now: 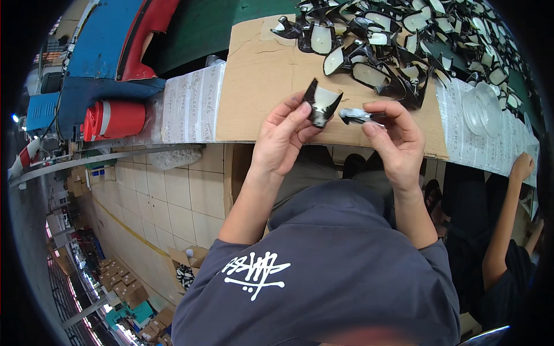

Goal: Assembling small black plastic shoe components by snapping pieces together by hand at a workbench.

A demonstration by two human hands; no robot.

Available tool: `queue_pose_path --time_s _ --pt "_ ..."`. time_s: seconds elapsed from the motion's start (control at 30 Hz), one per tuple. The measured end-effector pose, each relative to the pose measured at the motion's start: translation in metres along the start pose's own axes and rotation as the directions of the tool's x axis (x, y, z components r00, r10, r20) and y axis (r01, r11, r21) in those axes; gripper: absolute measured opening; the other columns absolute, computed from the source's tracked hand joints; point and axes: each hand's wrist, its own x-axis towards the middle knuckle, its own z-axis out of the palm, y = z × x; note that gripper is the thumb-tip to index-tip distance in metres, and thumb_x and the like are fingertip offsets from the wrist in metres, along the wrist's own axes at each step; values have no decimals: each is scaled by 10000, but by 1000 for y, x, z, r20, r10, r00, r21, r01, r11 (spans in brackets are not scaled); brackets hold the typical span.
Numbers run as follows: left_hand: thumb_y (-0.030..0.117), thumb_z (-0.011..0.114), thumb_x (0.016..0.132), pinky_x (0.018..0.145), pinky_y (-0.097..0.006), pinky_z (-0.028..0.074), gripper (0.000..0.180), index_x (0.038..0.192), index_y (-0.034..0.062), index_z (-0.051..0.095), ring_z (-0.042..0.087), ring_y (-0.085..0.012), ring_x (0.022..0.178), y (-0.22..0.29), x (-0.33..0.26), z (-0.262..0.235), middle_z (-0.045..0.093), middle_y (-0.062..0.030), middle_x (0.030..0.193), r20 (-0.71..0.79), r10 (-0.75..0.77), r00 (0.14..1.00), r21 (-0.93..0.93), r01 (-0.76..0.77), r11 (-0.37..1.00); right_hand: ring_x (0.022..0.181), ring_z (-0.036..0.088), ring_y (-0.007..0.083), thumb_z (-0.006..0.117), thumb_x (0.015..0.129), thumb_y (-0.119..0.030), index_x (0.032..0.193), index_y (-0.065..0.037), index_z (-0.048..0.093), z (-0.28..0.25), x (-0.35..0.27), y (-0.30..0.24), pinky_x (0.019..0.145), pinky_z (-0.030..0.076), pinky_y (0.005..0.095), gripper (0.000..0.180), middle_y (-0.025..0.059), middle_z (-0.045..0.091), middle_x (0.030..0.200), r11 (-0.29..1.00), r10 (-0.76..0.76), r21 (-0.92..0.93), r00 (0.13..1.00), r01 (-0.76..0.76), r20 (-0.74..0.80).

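My left hand (281, 134) grips a glossy black shoe heel (326, 99) between thumb and fingers, its cream-coloured cupped face turned up. Close to its right, my right hand (398, 138) pinches a small black and silvery-white piece (354, 115) whose exact kind I cannot make out. A narrow gap separates the piece from the heel. Both hands are over the near edge of a flat cardboard sheet (254, 86). Beyond them lies a heap of similar black heels (375, 75) with pale cupped faces.
More heels spread over the green tabletop (202, 23) at the far right. Clear round plastic containers (482, 109) stand right of the cardboard. A red cylindrical container (115, 120) lies left, near blue machinery (101, 40). At the right, a co-worker's hand (522, 166) touches the table edge.
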Motion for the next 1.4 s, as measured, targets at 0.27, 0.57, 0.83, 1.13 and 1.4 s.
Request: queue_pose_path --time_s 0.27,0.57,0.83,1.13,1.4 --pt "8 607 911 865 -298 560 296 1206 0 589 666 -156 944 -4 -18 5 669 -103 1080 49 54 997 29 -55 998 797 562 196 746 741 -29 978 -42 689 16 2 -7 696 455 292 244 69 689 938 707 -424 -577 898 409 118" --pt "36 610 923 856 -291 552 249 1168 -5 609 660 -151 935 -14 -17 13 672 -98 1064 64 161 985 33 -163 986 787 560 185 748 745 -31 959 -35 690 15 -3 -5 688 452 283 222 59 683 912 822 -290 -491 954 288 73" --pt "44 612 922 849 -314 561 258 1175 -7 605 662 -152 933 -12 -12 3 680 -103 1060 -27 193 981 50 -191 980 767 544 162 744 747 -25 958 -17 682 11 -17 -22 704 449 277 220 57 671 880 900 -179 -370 970 230 167" --pt "29 627 906 772 -275 582 265 1167 -17 628 676 -142 867 -11 -26 14 689 -103 1021 -9 132 991 45 -131 990 764 539 153 738 762 -30 971 -18 688 11 -4 -15 701 449 272 215 54 677 901 866 -241 -435 968 248 73" --pt "-1 652 879 740 -268 593 290 1167 -27 632 683 -154 862 -13 -29 13 698 -123 1014 -29 108 994 75 -105 992 743 548 175 759 738 -38 948 -26 694 13 2 -8 671 457 286 220 60 690 884 755 -361 -561 930 338 74"
